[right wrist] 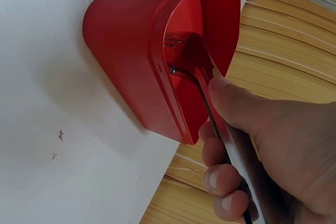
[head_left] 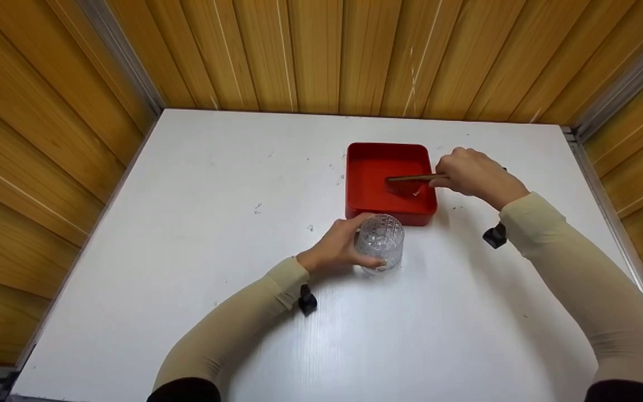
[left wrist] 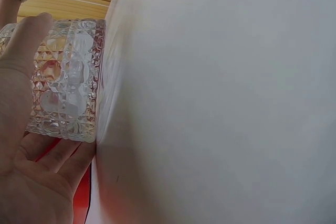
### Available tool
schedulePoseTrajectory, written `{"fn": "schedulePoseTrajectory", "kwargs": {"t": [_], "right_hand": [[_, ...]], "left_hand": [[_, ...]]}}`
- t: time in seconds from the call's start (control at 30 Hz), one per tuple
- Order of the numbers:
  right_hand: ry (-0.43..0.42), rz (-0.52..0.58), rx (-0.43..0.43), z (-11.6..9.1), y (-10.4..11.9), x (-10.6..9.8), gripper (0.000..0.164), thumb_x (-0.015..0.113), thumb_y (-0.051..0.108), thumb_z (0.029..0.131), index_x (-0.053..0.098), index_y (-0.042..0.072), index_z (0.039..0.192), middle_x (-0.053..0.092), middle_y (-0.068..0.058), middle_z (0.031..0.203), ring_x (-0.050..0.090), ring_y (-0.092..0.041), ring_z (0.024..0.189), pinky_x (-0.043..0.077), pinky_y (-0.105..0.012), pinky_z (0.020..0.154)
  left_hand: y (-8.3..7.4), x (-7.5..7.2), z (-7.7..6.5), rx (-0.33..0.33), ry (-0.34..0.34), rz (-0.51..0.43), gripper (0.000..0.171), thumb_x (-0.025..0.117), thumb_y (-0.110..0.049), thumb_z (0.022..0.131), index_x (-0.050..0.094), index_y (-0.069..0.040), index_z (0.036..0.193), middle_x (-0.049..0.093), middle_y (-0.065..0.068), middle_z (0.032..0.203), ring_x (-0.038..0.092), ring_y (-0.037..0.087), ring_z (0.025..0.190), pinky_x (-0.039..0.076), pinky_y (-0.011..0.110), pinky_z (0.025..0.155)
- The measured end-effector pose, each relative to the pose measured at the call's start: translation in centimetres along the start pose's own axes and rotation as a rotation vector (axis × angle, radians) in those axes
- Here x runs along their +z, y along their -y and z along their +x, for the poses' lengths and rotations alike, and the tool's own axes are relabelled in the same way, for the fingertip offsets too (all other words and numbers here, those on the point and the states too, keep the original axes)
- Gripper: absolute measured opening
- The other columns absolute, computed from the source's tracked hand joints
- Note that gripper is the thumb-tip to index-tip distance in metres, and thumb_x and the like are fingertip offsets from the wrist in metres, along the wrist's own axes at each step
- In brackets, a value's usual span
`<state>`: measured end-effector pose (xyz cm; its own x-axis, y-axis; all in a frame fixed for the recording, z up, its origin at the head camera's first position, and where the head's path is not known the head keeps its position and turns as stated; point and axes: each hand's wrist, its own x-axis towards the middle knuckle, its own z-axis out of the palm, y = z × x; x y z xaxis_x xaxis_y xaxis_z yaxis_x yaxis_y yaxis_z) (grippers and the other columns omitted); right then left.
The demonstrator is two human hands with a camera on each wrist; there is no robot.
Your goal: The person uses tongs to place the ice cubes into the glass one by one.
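Note:
My left hand (head_left: 339, 244) holds a clear cut-glass tumbler (head_left: 384, 245) upright on the white table, thumb on the near side and fingers on the far side. Through its patterned wall (left wrist: 68, 77), pale clear lumps show inside. A square red box (head_left: 391, 215) stands open just beyond the glass. Metal tongs (right wrist: 226, 129) are gripped in my right hand (head_left: 475, 174), thumb on one arm and fingers curled round the other. Their slotted tips (right wrist: 178, 43) reach down inside the box. A small clear glint (head_left: 416, 194) shows by the tips.
The white table (head_left: 215, 184) carries a few small dark marks around the box. Wood-panelled walls (head_left: 316, 56) rise behind and at both sides. A black wrist camera (head_left: 307, 301) sits below the left cuff, and another black camera (head_left: 494, 236) hangs at the right cuff.

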<state>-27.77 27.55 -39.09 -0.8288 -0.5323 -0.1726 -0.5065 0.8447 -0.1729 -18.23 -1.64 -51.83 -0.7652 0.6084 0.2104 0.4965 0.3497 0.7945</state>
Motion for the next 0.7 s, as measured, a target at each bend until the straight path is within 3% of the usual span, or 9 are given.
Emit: {"fn": "schedulePoseTrajectory", "kwargs": {"t": [0.27, 0.53, 0.7], "right_hand": [[-0.012, 0.015, -0.015, -0.7, 0.3, -0.5, 0.012, 0.078, 0.019, 0.092, 0.079, 0.007, 0.09, 0.061, -0.001, 0.065, 0.05, -0.02, 0.062, 0.044, -0.032, 0.053], [-0.055, -0.015, -0.07, -1.9, 0.8, -1.6, 0.014, 0.077, 0.019, 0.094, 0.076, 0.009, 0.083, 0.058, 0.002, 0.062, 0.049, -0.019, 0.06, 0.042, -0.032, 0.054], [-0.039, -0.01, -0.056, -2.5, 1.0, -2.0, 0.014, 0.076, 0.02, 0.094, 0.076, 0.01, 0.085, 0.059, 0.002, 0.063, 0.05, -0.019, 0.061, 0.043, -0.033, 0.054]], "left_hand": [[0.1, 0.0, 0.0, -0.019, 0.007, -0.02, 0.083, 0.094, -0.033, 0.073, 0.054, -0.013, 0.142, 0.07, 0.0, 0.126, 0.064, 0.009, 0.111, 0.05, 0.021, 0.097], [0.2, 0.0, 0.0, 0.017, -0.009, 0.011, 0.082, 0.094, -0.036, 0.073, 0.054, -0.013, 0.141, 0.07, 0.0, 0.124, 0.064, 0.009, 0.108, 0.051, 0.021, 0.095], [0.1, 0.1, 0.0, -0.001, -0.002, 0.007, 0.081, 0.093, -0.036, 0.074, 0.054, -0.014, 0.142, 0.07, 0.0, 0.124, 0.063, 0.008, 0.108, 0.051, 0.021, 0.095]]}}
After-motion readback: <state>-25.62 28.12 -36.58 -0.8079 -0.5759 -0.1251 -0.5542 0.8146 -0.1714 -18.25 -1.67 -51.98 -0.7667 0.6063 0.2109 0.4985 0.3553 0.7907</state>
